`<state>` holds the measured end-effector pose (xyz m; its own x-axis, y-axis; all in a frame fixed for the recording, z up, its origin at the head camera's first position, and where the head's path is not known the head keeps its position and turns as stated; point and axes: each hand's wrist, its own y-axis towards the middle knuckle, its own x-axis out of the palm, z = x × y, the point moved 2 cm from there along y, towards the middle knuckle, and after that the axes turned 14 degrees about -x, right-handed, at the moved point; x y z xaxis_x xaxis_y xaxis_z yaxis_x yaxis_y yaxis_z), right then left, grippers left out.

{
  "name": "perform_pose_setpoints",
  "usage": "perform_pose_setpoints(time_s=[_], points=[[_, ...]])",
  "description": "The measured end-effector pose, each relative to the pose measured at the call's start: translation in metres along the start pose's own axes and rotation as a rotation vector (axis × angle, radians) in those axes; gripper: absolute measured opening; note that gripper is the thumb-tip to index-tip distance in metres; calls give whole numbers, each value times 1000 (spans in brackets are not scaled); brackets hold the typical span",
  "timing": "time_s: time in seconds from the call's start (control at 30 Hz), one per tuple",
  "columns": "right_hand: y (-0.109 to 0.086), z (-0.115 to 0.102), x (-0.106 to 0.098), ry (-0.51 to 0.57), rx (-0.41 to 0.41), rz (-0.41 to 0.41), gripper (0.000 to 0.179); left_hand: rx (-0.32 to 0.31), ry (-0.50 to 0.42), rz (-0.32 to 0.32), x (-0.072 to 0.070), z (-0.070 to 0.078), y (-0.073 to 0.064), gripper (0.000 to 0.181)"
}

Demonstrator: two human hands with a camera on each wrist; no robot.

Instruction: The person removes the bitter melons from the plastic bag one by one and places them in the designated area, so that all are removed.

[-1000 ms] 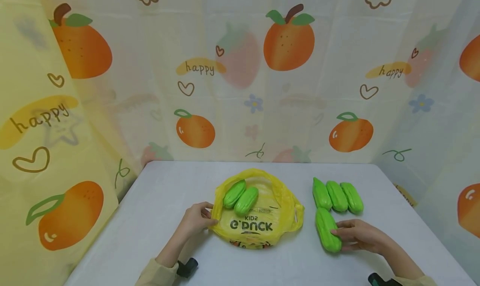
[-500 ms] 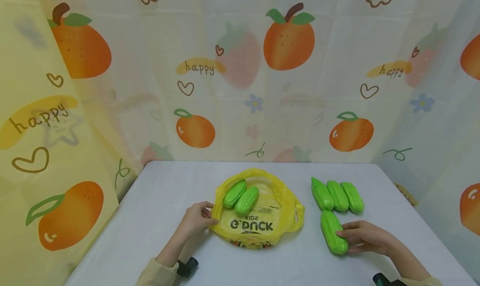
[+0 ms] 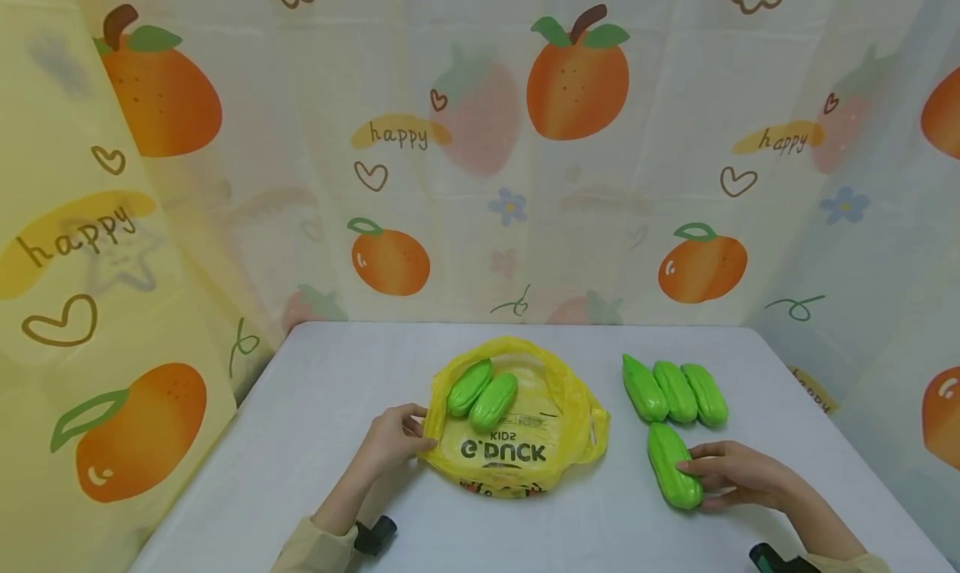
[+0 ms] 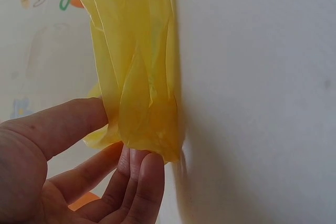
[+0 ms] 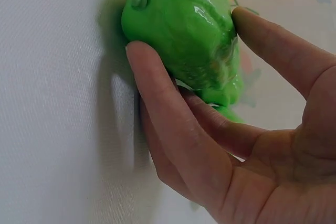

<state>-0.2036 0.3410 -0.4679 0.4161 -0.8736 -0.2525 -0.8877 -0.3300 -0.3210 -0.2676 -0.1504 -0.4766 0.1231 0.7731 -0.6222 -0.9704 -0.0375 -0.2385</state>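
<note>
My left hand pinches the left rim of a yellow plastic bag; in the left wrist view the thumb and fingers lie on either side of the bag's fold. The bag lies open-mouthed, with two glossy green toy cucumbers inside. On the right, my right hand holds another toy cucumber from its right side. In the right wrist view the thumb is at the upper side of this toy cucumber, and the fingers are along its underside.
Three more green toy cucumbers lie side by side just behind the held one. A white table bears everything, and a fruit-printed curtain hangs behind it and along both sides.
My right hand has shifted a little to the right with the toy cucumber. The leftmost toy cucumber of the back row has tilted slightly. My left hand and the bag stay put.
</note>
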Motion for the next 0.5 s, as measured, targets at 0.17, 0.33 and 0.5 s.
perform_pose_setpoints(time_s=[0.17,0.33,0.5], points=[[0,0,0,9,12,12,76,1,-5,1,1,-1,2,46],[0,-1,2,21,17,31,79,-1,1,6,1,-1,1,46],[0,-2,4,11,13,44,79,1,5,7,1,-1,0,46]])
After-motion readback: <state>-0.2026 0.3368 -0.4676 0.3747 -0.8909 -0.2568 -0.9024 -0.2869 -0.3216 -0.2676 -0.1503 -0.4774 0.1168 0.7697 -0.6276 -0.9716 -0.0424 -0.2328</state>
